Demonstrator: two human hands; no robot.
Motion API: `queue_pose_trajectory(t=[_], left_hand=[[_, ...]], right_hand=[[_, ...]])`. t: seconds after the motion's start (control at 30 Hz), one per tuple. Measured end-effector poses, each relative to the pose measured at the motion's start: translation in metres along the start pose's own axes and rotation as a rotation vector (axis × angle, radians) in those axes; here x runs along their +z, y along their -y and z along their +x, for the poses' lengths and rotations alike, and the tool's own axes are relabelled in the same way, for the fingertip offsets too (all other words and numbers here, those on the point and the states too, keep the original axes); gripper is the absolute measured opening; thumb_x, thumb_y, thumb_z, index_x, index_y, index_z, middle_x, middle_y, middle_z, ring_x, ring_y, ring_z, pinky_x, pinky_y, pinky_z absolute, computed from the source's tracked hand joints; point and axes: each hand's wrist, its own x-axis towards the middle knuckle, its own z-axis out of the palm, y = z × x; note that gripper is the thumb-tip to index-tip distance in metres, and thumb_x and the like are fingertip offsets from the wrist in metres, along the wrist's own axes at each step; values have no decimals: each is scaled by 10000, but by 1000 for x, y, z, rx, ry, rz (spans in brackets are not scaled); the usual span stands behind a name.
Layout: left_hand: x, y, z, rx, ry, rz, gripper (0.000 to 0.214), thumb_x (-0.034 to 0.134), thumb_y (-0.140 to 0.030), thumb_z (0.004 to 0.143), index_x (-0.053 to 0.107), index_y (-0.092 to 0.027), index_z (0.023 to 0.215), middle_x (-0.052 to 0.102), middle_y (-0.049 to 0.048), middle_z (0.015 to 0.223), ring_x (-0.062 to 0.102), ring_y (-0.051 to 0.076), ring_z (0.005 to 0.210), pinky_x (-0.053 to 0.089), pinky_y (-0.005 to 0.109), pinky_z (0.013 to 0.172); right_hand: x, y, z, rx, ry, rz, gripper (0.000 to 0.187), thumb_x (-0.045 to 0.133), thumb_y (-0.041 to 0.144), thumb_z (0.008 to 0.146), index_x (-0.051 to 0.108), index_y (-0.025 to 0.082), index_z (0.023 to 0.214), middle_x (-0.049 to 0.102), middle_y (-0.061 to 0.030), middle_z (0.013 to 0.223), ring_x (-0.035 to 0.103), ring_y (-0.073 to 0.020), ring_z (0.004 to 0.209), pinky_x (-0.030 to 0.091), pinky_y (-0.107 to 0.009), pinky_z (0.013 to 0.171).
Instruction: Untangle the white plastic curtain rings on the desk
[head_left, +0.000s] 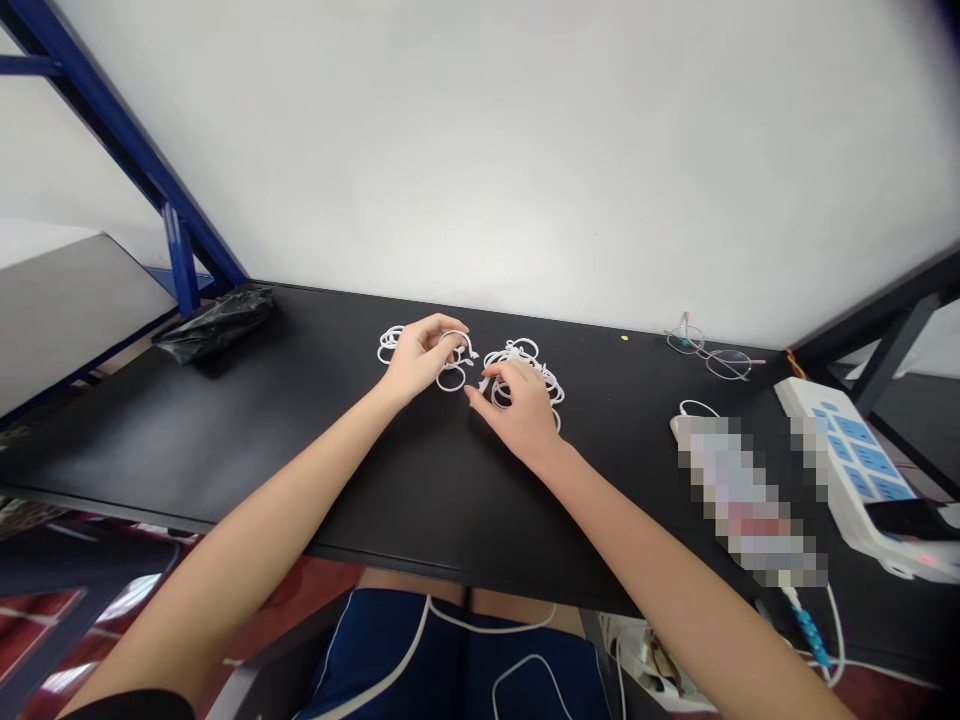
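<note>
Two small heaps of white plastic rings lie at the back middle of a black table (225, 440). My left hand (421, 356) is curled by the left heap (390, 343) and pinches one white ring (454, 362) between its fingertips. My right hand (519, 408) rests on the right heap (529, 372), fingers bent, thumb and forefinger closed on a white ring end (484, 382) close to the left hand's ring. The two hands almost touch.
A crumpled black plastic bag (215, 322) lies at the table's back left. Eyeglasses (712, 352) sit at the back right. A white power strip (862, 470) and a blurred object with a white cable (742, 500) fill the right side. A blue metal frame (180, 250) stands at the left.
</note>
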Motion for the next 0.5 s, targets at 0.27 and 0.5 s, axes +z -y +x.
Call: queue_pose_trajectory(t=[0.27,0.5], left_hand=[[0,-4,0,-47,-17,-60,151,631,-249,755,686,-142,845,609,-10,609,471,67,494,380,189,484],[1,-5,-2,-104,150,-52,131,633,-246,756,667,-145,834,606,-12,603,486,74,503,402,202,510]], right_hand=[[0,0,-2,-44,115,-146,34,602,218,837,602,208,805,692,-34,811,607,-234,825,414,-395,863],[1,-1,-1,-25,-86,26,168,556,174,838,598,201,999,699,-71,944,648,-234,893,485,-397,860]])
